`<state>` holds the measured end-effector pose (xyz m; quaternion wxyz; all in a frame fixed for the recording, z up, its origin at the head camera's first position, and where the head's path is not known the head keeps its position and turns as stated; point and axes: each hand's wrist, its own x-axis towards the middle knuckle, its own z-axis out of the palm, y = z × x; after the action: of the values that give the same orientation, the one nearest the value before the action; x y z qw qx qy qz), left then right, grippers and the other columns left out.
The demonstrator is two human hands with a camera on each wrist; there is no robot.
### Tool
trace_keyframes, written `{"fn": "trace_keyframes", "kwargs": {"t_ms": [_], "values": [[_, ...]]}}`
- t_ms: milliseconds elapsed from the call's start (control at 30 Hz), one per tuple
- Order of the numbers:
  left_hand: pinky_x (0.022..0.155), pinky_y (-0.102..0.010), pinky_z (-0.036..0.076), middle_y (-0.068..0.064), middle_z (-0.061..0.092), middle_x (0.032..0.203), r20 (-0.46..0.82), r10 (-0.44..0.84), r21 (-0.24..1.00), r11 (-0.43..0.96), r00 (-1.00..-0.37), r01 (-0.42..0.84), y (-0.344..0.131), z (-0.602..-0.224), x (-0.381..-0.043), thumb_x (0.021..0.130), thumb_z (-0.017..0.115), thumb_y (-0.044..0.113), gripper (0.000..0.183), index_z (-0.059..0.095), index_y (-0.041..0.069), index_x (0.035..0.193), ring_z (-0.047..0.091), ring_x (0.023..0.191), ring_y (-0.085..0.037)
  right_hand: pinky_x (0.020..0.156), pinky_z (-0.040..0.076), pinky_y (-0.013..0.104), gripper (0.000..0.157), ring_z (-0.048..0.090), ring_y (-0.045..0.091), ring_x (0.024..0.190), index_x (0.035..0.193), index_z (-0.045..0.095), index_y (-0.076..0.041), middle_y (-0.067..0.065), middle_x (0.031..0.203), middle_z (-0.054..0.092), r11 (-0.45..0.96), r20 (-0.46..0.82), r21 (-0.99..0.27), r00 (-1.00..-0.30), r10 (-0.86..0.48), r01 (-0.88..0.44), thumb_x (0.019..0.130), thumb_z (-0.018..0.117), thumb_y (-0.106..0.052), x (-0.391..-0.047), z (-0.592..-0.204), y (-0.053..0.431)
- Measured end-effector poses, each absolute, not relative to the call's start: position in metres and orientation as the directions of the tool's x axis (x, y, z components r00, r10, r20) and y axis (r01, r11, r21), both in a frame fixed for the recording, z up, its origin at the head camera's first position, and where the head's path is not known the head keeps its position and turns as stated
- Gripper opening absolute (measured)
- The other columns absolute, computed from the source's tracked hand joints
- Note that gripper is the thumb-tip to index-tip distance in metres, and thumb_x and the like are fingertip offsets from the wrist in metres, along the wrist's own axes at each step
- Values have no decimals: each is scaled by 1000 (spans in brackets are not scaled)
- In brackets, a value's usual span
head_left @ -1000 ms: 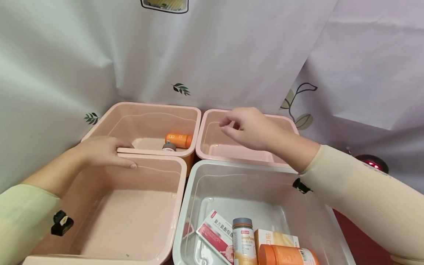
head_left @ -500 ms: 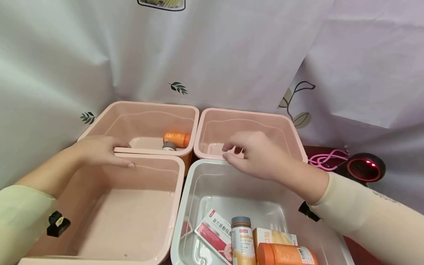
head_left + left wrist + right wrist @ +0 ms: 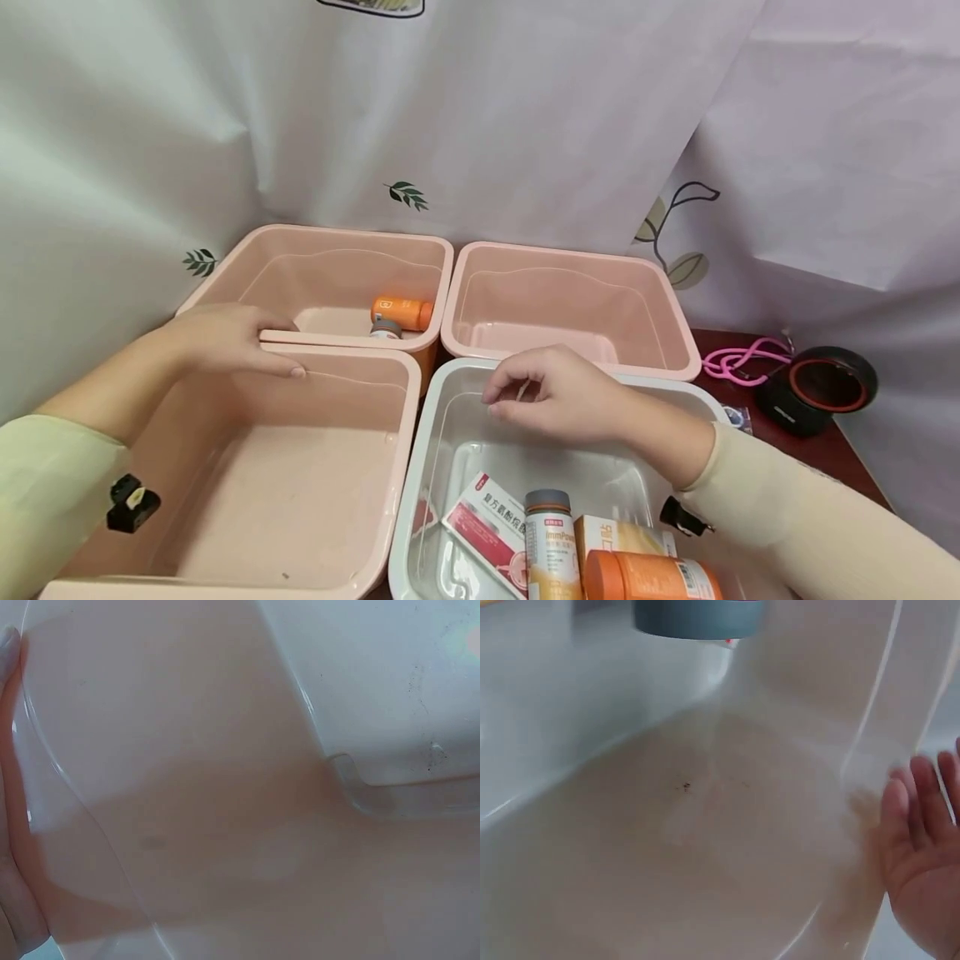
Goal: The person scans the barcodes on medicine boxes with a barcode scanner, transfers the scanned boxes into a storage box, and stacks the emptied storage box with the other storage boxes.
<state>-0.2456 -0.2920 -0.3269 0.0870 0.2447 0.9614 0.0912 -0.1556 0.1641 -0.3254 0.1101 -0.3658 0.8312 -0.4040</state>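
My left hand (image 3: 228, 342) rests over the rim between two pink bins, its thumb on the near side. Below it is the front left pink bin (image 3: 285, 492). In the left wrist view, part of this hand (image 3: 15, 900) shows at the left edge beside the bin wall. My right hand (image 3: 558, 396), loosely curled and holding nothing, hovers over the back of the grey-white bin (image 3: 408, 500). In that bin lie a white-and-pink medicine box (image 3: 487, 529), a grey-capped supplement bottle (image 3: 551, 542), a yellow-and-white box (image 3: 626, 536) and an orange bottle (image 3: 652, 577).
The back left pink bin (image 3: 322, 279) holds an orange bottle (image 3: 401, 312) and a grey-capped bottle (image 3: 386, 327). Another pink bin (image 3: 570, 300) stands at back right. Right of it lie a pink cord (image 3: 738, 362) and a round black device (image 3: 817, 392). Pale cloth (image 3: 525, 125) hangs behind.
My right hand has come back from above the back right pink bin to above the grey-white bin, its fingers loosely curled throughout. The left hand stays on the rim.
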Motion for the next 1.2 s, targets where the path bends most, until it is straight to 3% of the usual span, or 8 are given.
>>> {"fn": "trace_keyframes", "kwargs": {"t_ms": [133, 233, 300, 433, 567, 800, 967, 1200], "values": [[85, -47, 52, 8, 74, 103, -118, 502, 211, 856, -857, 472, -292, -326, -248, 83, 83, 62, 59, 78, 18, 123, 67, 93, -14, 87, 59, 36, 14, 70, 12, 94, 107, 78, -16, -9, 102, 75, 355, 8, -781, -578, -816, -514, 94, 78, -10, -158, -330, 169], [86, -46, 52, 10, 74, 103, -114, 503, 220, 854, -856, 472, -291, -325, -248, 84, 83, 62, 58, 78, 19, 122, 66, 93, -13, 94, 56, 36, 20, 66, 9, 100, 108, 77, -15, -12, 106, 72, 366, -84, -714, -445, -891, -597, 90, 80, -7, -160, -337, 170], [86, -46, 52, 12, 73, 101, -112, 497, 223, 857, -861, 465, -292, -324, -248, 83, 84, 62, 57, 79, 20, 121, 66, 93, -12, 96, 53, 34, 24, 63, 8, 103, 108, 77, -20, -17, 109, 69, 416, -185, -656, -399, -898, -630, 86, 83, -11, -159, -341, 169], [86, -45, 51, 13, 73, 100, -112, 492, 225, 859, -863, 460, -293, -323, -246, 83, 84, 63, 56, 79, 21, 120, 66, 92, -12, 98, 49, 29, 40, 61, 7, 109, 112, 74, -33, -22, 117, 62, 597, -467, -606, -372, -802, -526, 80, 92, -19, -156, -342, 169], [85, -45, 51, 13, 73, 99, -112, 492, 223, 859, -863, 461, -292, -321, -246, 83, 84, 63, 56, 79, 22, 121, 66, 91, -12, 98, 46, 26, 56, 57, 6, 111, 118, 70, -37, -20, 120, 60, 696, -618, -555, -335, -711, -455, 73, 99, -19, -154, -341, 170], [86, -45, 51, 13, 72, 100, -98, 504, 226, 851, -858, 474, -289, -321, -246, 83, 83, 63, 55, 79, 22, 120, 65, 91, -12, 94, 47, 24, 71, 56, 3, 105, 129, 66, -29, -17, 116, 59, 734, -686, -511, -302, -662, -447, 70, 101, -13, -153, -348, 170], [86, -46, 50, 13, 72, 100, -101, 503, 228, 852, -859, 472, -289, -321, -247, 83, 83, 63, 56, 78, 23, 122, 65, 92, -12, 88, 49, 22, 69, 58, 2, 97, 126, 68, -28, -18, 104, 62, 738, -709, -500, -276, -649, -453, 69, 100, -5, -152, -355, 169], [86, -44, 49, 17, 70, 97, -114, 496, 240, 854, -861, 461, -293, -324, -245, 83, 84, 62, 54, 77, 26, 124, 64, 92, -11, 86, 51, 22, 65, 59, 2, 95, 121, 71, -30, -21, 105, 63, 714, -700, -528, -241, -673, -459, 70, 98, 2, -153, -359, 165]]}}
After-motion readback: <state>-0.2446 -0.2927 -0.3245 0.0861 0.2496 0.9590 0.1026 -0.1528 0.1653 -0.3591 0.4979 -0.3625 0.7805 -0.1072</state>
